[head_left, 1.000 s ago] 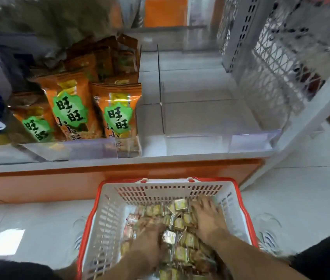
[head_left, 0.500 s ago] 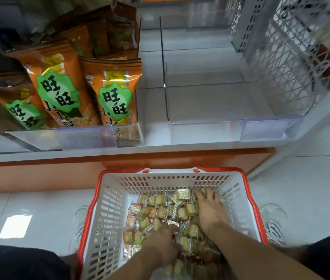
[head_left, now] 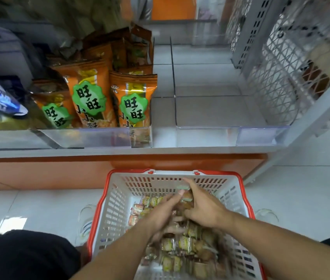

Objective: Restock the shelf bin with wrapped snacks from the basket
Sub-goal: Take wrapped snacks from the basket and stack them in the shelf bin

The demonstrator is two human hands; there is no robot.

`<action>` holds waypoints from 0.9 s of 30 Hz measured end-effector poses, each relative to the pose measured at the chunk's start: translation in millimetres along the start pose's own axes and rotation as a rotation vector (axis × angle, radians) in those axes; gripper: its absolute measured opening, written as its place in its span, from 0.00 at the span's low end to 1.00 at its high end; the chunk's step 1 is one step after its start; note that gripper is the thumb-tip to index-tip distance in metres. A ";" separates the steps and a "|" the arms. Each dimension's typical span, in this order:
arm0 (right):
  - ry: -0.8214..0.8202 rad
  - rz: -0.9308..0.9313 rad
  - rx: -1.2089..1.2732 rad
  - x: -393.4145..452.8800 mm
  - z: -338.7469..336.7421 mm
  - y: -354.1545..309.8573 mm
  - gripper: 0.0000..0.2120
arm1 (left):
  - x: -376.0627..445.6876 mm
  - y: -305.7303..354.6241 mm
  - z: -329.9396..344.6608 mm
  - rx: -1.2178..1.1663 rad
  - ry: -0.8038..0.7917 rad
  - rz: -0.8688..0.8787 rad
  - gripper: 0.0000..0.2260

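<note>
Left hand and right hand cupped together, grasping heap of wrapped snacks above basket. Risk: loose pieces spilling between palms during lift toward empty shelf bin ahead.

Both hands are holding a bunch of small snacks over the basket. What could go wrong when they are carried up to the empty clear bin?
1. The left hand and right hand only cup loose wrapped snacks between them, so some may slip back into the basket or onto the floor.
2. The clear bin has a raised front wall that the load could hit.
</note>
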State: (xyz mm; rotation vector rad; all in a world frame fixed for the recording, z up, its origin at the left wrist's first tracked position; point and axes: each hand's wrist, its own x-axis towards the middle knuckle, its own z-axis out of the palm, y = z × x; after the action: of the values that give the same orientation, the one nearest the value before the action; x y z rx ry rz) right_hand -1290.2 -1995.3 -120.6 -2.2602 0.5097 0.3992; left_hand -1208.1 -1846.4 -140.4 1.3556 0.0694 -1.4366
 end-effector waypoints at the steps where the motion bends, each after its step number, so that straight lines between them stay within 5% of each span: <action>1: 0.032 -0.023 -0.016 -6.4 -11.8 -18.2 0.48 | -10.6 13.6 8.1 -0.059 -0.070 0.033 0.30; 7: 0.294 -0.195 -0.110 -61.4 -95.1 -97.7 0.43 | -92.7 112.2 48.4 -0.089 -0.254 0.272 0.06; 11: 0.117 -0.353 0.345 -82.9 -154.5 -127.3 0.32 | -144.3 161.8 48.0 0.088 -0.177 0.401 0.04; 15: 0.149 -0.398 0.726 -78.6 -166.1 -137.8 0.12 | -167.2 182.0 46.3 -0.025 -0.186 0.451 0.05; 19: 0.151 -0.390 0.926 -66.0 -160.9 -142.2 0.14 | -163.3 188.7 51.5 -0.095 -0.187 0.470 0.10; 22: 0.235 -0.328 1.082 -59.7 -157.1 -138.6 0.26 | -162.5 194.0 52.6 -0.148 -0.151 0.510 0.18; 27: 0.219 -0.302 1.182 -56.8 -158.1 -140.5 0.27 | -166.7 198.7 45.7 -0.202 -0.166 0.515 0.13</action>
State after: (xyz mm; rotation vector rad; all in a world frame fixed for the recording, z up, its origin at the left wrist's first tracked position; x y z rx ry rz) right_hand -1253.3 -2012.4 94.6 -1.1843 0.3504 -0.2758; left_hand -1142.6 -1849.2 114.6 0.9912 -0.2230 -1.0656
